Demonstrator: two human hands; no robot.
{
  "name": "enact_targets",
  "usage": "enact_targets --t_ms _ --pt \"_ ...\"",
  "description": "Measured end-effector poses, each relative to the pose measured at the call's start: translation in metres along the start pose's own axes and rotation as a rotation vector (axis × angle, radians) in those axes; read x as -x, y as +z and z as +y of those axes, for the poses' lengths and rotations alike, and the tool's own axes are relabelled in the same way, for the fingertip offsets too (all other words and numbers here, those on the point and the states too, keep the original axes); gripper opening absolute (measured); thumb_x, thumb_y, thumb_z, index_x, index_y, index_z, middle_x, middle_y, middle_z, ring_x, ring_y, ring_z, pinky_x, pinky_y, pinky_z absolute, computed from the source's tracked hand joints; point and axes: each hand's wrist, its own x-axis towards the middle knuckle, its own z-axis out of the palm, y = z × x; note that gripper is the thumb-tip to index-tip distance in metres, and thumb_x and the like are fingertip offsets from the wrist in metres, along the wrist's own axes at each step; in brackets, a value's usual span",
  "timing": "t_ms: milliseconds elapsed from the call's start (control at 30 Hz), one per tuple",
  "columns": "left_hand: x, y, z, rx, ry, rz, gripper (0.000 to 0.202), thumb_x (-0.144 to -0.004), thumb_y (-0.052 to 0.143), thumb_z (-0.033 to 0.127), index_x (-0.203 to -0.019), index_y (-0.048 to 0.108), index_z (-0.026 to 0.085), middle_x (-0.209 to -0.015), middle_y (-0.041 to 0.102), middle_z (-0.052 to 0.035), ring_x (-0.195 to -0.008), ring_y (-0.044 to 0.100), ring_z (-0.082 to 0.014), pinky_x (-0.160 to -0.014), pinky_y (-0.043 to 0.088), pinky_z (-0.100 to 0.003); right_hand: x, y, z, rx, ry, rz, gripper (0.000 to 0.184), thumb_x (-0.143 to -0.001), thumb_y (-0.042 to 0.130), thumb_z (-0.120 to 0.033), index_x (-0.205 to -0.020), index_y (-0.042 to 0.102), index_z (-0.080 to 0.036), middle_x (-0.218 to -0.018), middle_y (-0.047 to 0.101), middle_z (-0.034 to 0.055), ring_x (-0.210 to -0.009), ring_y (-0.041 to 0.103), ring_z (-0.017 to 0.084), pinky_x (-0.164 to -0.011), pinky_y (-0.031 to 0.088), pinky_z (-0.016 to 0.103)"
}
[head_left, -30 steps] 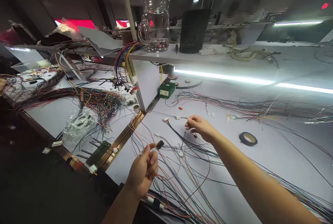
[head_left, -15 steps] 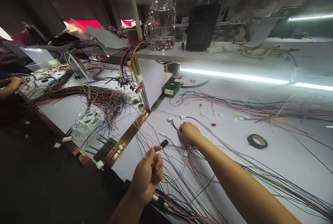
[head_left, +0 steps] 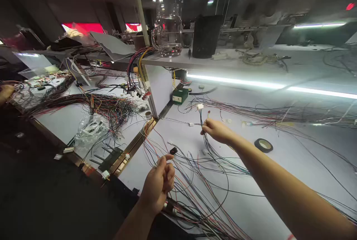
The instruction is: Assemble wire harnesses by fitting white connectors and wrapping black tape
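Note:
My right hand [head_left: 216,130] is closed round a bundle of thin dark wires [head_left: 205,141] above the white table. A white connector [head_left: 200,106] tops the bundle, sticking up past my fingers. Nearer to me, my left hand [head_left: 160,182] has its fingers curled in, with the index finger reaching over the thumb. Tiny shiny tips show by the thumb, too small to name. Just beyond that hand lies a small black connector [head_left: 173,151]. Loose red, black and blue wires [head_left: 192,191] run beside and under the left hand.
Black tape [head_left: 263,145] lies at the right. A green box [head_left: 180,96] stands by the divider [head_left: 158,87]. More wires [head_left: 237,109] stretch across the back. On the shelf are a glass jug [head_left: 169,28] and a black container [head_left: 206,37]. Another person's hand [head_left: 5,93] shows far left.
My right hand has lifted and moved away from me, raising the wire bundle and its white connector off the table. My left hand stays nearly in place. The view has shifted slightly.

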Motion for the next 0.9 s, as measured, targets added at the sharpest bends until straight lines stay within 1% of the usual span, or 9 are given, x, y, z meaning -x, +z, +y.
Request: enact_targets --t_ms 167,300,400,467,533,600,700,800,900 --pt "0.006 0.000 0.000 -0.013 0.011 -0.001 0.033 -0.092 0.047 0.049 -0.104 0.055 0.019 -0.053 0.037 0.0086 -0.038 0.016 -0.0034 -0.039 0.015 -0.020 0.022 -0.019 -0.001 -0.368 -0.127 0.200 0.024 -0.092 0.042 -0.045 -0.086 0.039 -0.022 -0.084 0.069 0.0049 -0.080 0.064 0.018 -0.072 0.046 0.032" --pt "0.006 0.001 0.000 -0.023 0.011 0.026 0.033 -0.091 0.050 0.049 -0.104 0.055 0.020 -0.052 0.035 0.0092 -0.038 0.018 -0.0035 -0.040 0.018 -0.020 0.048 -0.037 -0.012 -0.465 -0.248 0.301 0.022 -0.091 0.050 -0.042 -0.088 0.038 -0.024 -0.061 0.051 -0.0077 -0.051 0.052 0.010 -0.055 0.042 0.026" --pt "0.004 0.003 0.000 -0.008 0.032 0.037 0.032 -0.090 0.053 0.048 -0.105 0.055 0.020 -0.053 0.035 0.0090 -0.039 0.018 -0.0036 -0.039 0.015 -0.019 0.070 -0.058 -0.036 -0.224 -0.328 0.307 0.013 -0.090 0.050 -0.036 -0.095 0.045 -0.025 -0.056 0.042 -0.0098 -0.046 0.039 0.008 -0.047 0.033 0.023" --pt "0.002 0.005 0.001 0.016 0.047 0.033 0.032 -0.089 0.055 0.047 -0.105 0.056 0.019 -0.054 0.035 0.0089 -0.039 0.018 -0.0034 -0.039 0.014 -0.019 0.082 -0.073 -0.053 0.030 -0.355 0.304 0.017 -0.088 0.054 -0.033 -0.103 0.055 -0.025 -0.056 0.045 -0.0080 -0.048 0.038 0.009 -0.048 0.032 0.025" --pt "0.003 0.006 0.003 0.030 0.051 0.035 0.031 -0.089 0.056 0.045 -0.105 0.056 0.019 -0.054 0.036 0.0089 -0.039 0.019 -0.0031 -0.039 0.015 -0.019 0.091 -0.088 -0.066 0.060 -0.399 0.326 0.027 -0.090 0.050 -0.035 -0.114 0.058 -0.025 -0.058 0.048 -0.0058 -0.050 0.041 0.010 -0.049 0.034 0.026" --pt "0.003 0.006 0.004 0.029 0.055 0.039 0.030 -0.088 0.058 0.044 -0.104 0.057 0.018 -0.054 0.036 0.0088 -0.039 0.020 -0.0029 -0.039 0.016 -0.019 0.097 -0.101 -0.074 0.029 -0.402 0.175 0.030 -0.093 0.044 -0.039 -0.114 0.062 -0.026 -0.058 0.049 -0.0047 -0.050 0.044 0.010 -0.049 0.037 0.026" --pt "0.004 0.005 0.005 0.025 0.062 0.034 0.029 -0.089 0.057 0.042 -0.103 0.058 0.018 -0.054 0.036 0.0086 -0.039 0.020 -0.0030 -0.038 0.018 -0.018 0.104 -0.118 -0.078 0.232 -0.338 -0.094 0.025 -0.089 0.051 -0.040 -0.094 0.071 -0.025 -0.065 0.060 -0.0028 -0.059 0.054 0.011 -0.056 0.042 0.027" --pt "0.003 0.005 0.005 0.025 0.072 0.031 0.027 -0.089 0.057 0.041 -0.103 0.059 0.018 -0.054 0.035 0.0085 -0.038 0.021 -0.0031 -0.037 0.020 -0.018 0.113 -0.132 -0.083 0.302 -0.286 0.138 0.031 -0.093 0.044 -0.039 -0.093 0.071 -0.024 -0.079 0.066 -0.0013 -0.069 0.059 0.011 -0.061 0.042 0.026" --pt "0.001 0.008 0.005 0.011 0.068 0.038 0.025 -0.089 0.057 0.040 -0.102 0.059 0.019 -0.054 0.035 0.0085 -0.038 0.021 -0.0033 -0.037 0.020 -0.018 0.119 -0.141 -0.095 0.318 -0.148 0.108 0.023 -0.088 0.054 -0.029 -0.078 0.071 -0.020 -0.065 0.061 -0.0046 -0.057 0.053 0.007 -0.058 0.038 0.024"
